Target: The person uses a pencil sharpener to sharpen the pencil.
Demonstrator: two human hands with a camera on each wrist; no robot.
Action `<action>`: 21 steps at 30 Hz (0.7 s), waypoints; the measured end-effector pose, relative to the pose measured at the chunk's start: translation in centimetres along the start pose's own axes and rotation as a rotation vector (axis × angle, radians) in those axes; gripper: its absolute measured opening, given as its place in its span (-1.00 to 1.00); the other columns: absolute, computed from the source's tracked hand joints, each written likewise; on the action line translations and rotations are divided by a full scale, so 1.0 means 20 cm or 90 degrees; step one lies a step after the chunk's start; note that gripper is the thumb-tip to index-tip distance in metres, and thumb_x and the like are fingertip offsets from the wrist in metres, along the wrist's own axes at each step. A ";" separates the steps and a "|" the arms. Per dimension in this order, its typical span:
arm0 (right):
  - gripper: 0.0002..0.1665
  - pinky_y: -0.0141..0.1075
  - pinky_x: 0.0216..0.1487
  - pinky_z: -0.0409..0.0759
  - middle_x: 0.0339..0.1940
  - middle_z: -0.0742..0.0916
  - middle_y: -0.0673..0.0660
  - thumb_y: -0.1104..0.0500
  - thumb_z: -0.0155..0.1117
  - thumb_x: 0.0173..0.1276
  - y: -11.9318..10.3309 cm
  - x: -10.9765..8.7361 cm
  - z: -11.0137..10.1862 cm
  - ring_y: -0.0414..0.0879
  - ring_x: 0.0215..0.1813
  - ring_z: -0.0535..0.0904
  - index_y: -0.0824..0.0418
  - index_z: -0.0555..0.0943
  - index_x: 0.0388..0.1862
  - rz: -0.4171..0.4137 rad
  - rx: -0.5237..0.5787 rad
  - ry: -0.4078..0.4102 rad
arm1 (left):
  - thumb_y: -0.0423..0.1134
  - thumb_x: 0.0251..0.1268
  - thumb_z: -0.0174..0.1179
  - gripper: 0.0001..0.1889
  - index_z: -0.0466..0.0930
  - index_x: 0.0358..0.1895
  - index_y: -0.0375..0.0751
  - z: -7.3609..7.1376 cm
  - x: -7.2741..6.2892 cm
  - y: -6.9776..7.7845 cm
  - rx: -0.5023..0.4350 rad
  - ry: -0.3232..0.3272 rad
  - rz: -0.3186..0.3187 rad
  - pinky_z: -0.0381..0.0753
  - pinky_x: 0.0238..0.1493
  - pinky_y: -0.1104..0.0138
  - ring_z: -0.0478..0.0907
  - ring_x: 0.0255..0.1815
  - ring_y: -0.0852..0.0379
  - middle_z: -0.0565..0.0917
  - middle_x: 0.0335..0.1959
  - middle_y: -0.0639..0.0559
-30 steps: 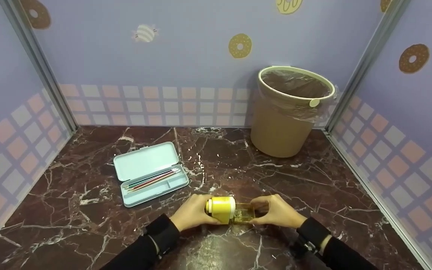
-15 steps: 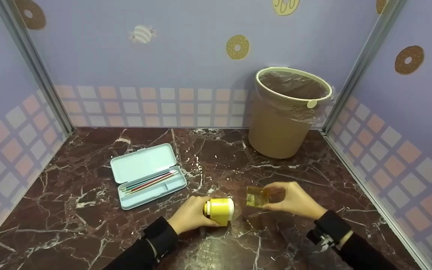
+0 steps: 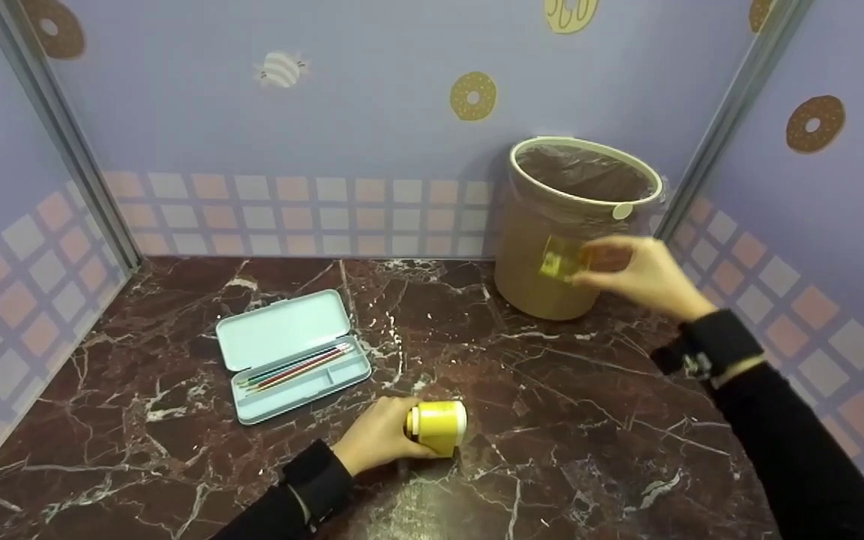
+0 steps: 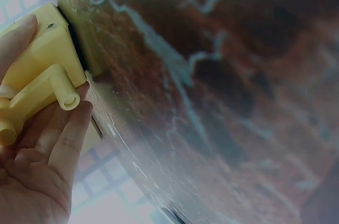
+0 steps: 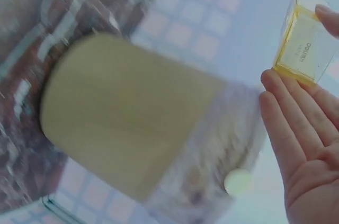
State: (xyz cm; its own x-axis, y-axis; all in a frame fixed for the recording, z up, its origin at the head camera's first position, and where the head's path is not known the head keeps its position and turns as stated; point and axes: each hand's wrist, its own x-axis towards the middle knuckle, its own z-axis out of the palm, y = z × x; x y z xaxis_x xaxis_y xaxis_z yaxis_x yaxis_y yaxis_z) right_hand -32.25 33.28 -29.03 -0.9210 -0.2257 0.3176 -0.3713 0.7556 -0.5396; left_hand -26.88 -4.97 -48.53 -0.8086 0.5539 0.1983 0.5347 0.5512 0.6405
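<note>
My left hand (image 3: 379, 435) grips a yellow crank pencil sharpener (image 3: 438, 427) low at the front middle of the table. Its crank handle (image 4: 64, 89) shows in the left wrist view, between thumb and fingers. My right hand (image 3: 646, 274) pinches a see-through yellow shavings drawer (image 3: 561, 259), raised in front of the trash bin (image 3: 533, 277) and below its rim in the head view. In the right wrist view the drawer (image 5: 304, 44) sits between thumb and fingertips, with printed lettering on it.
A pale blue pencil case (image 3: 282, 330) lies open at the left with several pencils (image 3: 301, 369) inside. The bin, lined with a clear bag (image 5: 206, 155), stands at the back right. Light crumbs (image 3: 394, 330) are scattered mid-table. Patterned walls (image 3: 372, 90) enclose the back and sides.
The right hand has pulled the drawer out of the sharpener, then carried it up and right to the bin. The left hand has stayed on the sharpener in nearly the same place.
</note>
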 end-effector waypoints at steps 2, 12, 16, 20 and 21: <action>-0.33 -0.60 -0.12 0.64 0.08 0.80 0.26 -0.10 0.59 0.17 -0.01 0.06 -0.06 -0.38 -0.14 0.71 0.20 0.66 0.18 0.025 0.010 0.021 | -0.13 -0.20 0.66 -0.49 0.68 -0.14 -0.24 0.00 0.00 0.00 -0.005 -0.002 0.001 0.66 -0.24 0.41 0.64 -0.38 0.25 0.80 -0.31 -0.03; -0.45 -0.71 -0.27 0.51 -0.06 0.84 0.31 -0.05 0.59 0.19 -0.02 0.36 -0.23 -0.68 -0.43 0.54 0.30 0.74 0.00 0.051 -0.040 0.178 | -0.14 -0.21 0.67 -0.47 0.69 -0.11 -0.26 -0.01 0.00 0.00 0.003 0.003 0.005 0.68 -0.21 0.39 0.67 -0.34 0.21 0.81 -0.27 -0.06; -0.48 -0.50 -0.14 0.54 -0.12 0.86 0.25 -0.05 0.56 0.18 0.00 0.43 -0.24 -0.63 -0.46 0.49 0.31 0.75 -0.04 0.085 -0.102 0.213 | -0.13 -0.22 0.67 -0.49 0.68 -0.14 -0.24 -0.01 0.00 0.01 -0.003 0.001 0.002 0.67 -0.21 0.40 0.66 -0.35 0.23 0.80 -0.29 -0.04; -0.45 -0.01 0.11 0.64 -0.08 0.84 0.33 0.01 0.51 0.18 0.03 0.50 -0.23 -0.02 -0.22 0.76 0.39 0.72 0.00 0.105 -0.146 0.229 | -0.13 -0.22 0.67 -0.49 0.68 -0.14 -0.22 -0.01 -0.01 0.01 -0.004 -0.001 -0.006 0.66 -0.20 0.41 0.65 -0.35 0.25 0.80 -0.29 -0.01; -0.45 0.09 0.15 0.62 -0.08 0.83 0.37 0.02 0.49 0.18 0.04 0.51 -0.22 0.14 -0.13 0.76 0.41 0.71 0.00 0.105 -0.158 0.232 | -0.12 -0.22 0.67 -0.49 0.68 -0.14 -0.22 -0.01 -0.01 0.01 -0.004 0.000 -0.006 0.67 -0.20 0.41 0.65 -0.35 0.25 0.80 -0.29 -0.01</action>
State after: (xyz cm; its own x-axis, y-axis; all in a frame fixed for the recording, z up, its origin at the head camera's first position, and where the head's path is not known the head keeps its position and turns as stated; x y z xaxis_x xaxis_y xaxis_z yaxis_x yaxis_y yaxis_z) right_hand -41.41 34.29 -22.73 -0.8470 0.1076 0.5205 -0.1426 0.8974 -0.4175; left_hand -26.73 -5.02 -48.33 -0.8139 0.5483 0.1922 0.5251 0.5526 0.6472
